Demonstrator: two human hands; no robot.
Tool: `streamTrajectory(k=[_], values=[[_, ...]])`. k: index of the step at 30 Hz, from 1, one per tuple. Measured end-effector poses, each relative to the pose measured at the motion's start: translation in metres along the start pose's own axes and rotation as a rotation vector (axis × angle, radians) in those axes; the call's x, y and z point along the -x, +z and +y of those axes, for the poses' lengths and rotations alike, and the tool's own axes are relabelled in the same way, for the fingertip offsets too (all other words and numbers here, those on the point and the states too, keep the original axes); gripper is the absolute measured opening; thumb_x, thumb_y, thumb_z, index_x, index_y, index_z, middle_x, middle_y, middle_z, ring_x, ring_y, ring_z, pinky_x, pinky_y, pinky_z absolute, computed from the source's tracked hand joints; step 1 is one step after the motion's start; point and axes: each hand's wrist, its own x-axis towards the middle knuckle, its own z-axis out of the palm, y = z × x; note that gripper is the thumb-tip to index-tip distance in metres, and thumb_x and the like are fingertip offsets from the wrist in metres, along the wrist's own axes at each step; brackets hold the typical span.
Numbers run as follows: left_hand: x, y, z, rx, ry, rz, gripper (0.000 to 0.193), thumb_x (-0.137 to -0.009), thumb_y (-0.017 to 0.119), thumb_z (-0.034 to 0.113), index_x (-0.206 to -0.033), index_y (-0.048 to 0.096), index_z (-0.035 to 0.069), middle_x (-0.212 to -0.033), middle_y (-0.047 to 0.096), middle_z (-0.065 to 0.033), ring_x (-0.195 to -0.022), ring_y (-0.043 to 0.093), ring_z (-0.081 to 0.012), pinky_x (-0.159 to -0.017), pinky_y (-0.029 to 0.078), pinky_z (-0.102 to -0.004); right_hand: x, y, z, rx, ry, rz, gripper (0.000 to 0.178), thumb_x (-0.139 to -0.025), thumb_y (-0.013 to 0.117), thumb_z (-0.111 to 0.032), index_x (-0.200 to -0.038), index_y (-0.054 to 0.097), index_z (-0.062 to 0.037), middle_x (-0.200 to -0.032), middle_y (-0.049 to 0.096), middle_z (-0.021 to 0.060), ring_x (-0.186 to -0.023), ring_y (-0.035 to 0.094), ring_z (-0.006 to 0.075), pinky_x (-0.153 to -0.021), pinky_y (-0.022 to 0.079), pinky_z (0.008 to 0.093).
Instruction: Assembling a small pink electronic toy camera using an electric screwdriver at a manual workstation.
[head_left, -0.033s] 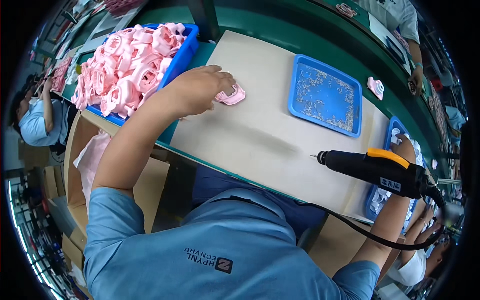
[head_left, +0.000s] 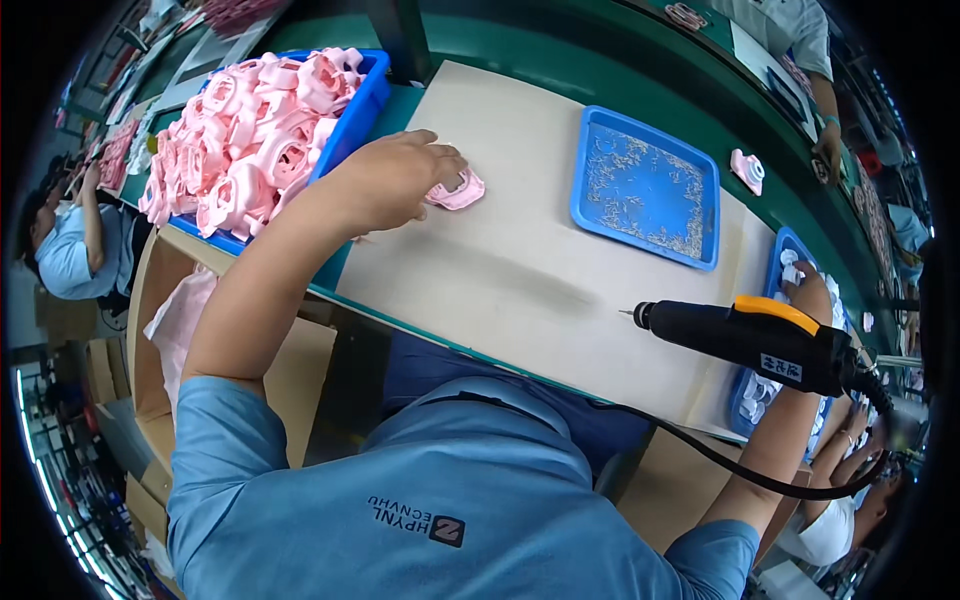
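Left hand (head_left: 392,182) half-curled over the pink part (head_left: 462,196), right hand (head_left: 808,298), fingers bent, among white parts (head_left: 757,394) behind the driver (head_left: 735,336), neither grip clear to me; a careless driver swing could scatter the screws (head_left: 687,238) between.

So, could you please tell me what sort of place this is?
Probably a factory assembly line: a blue bin heaped with pink parts, a tray of what look like small screws, and a corded electric screwdriver.
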Motion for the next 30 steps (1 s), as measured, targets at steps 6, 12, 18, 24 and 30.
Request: streamTrajectory(k=[6, 12, 18, 24, 30], values=[[-0.016, 0.006, 0.000, -0.027, -0.033, -0.005, 0.046, -0.068, 0.069, -0.005, -0.111, 0.060, 0.007, -0.113, 0.056, -0.0097, -0.114, 0.051, -0.0286, -0.093, 0.046, -0.0370, 0.068, -0.008, -0.025, -0.999, -0.090, -0.360, 0.043, -0.074, 0.068, 0.005, -0.115, 0.058, -0.0013, -0.101, 0.060, 0.0072, -0.082, 0.061, 0.0140, -0.075, 0.050, 0.0262], [-0.025, 0.001, -0.015, -0.072, -0.021, -0.120, 0.059, -0.059, 0.071, -0.008, -0.114, 0.059, 0.007, -0.123, 0.051, -0.0098, -0.116, 0.049, -0.0286, -0.094, 0.046, -0.0350, 0.142, 0.020, -0.056, -0.978, -0.196, -0.733, 0.049, -0.070, 0.069, 0.012, -0.115, 0.058, -0.0022, -0.099, 0.061, 0.0032, -0.088, 0.058, 0.0095, -0.077, 0.048, 0.0241], [-0.024, -0.012, 0.009, 0.149, 0.038, 0.082, 0.057, -0.062, 0.078, 0.001, -0.114, 0.057, 0.007, -0.125, 0.053, -0.0090, -0.113, 0.053, -0.0266, -0.093, 0.047, -0.0324, 0.146, 0.028, -0.119, -0.999, -0.467, -0.961, 0.042, -0.074, 0.071, 0.008, -0.113, 0.061, -0.0044, -0.096, 0.059, 0.0017, -0.082, 0.054, 0.0069, -0.074, 0.048, 0.0229], [-0.002, 0.031, 0.073, 1.871, 0.041, 0.105, 0.081, -0.075, 0.076, 0.040, -0.133, 0.040, -0.002, -0.125, 0.053, -0.0225, -0.121, 0.052, -0.0311, -0.098, 0.046, -0.0405, 0.149, 0.026, -0.178, -1.610, -0.552, -0.763, 0.041, -0.078, 0.072, 0.000, -0.116, 0.057, -0.0009, -0.116, 0.058, 0.0090, -0.098, 0.058, 0.0135, -0.081, 0.048, 0.0252], [0.006, 0.050, 0.103, 2.057, 0.082, 0.141, 0.082, -0.075, 0.077, 0.032, -0.137, 0.036, -0.004, -0.133, 0.049, -0.0232, -0.122, 0.052, -0.0304, -0.102, 0.042, -0.0417, 0.158, 0.033, -0.208, -1.599, -0.654, -0.487, 0.042, -0.077, 0.072, 0.002, -0.115, 0.057, -0.0011, -0.120, 0.055, 0.0118, -0.105, 0.055, 0.0168, -0.079, 0.050, 0.0255]])
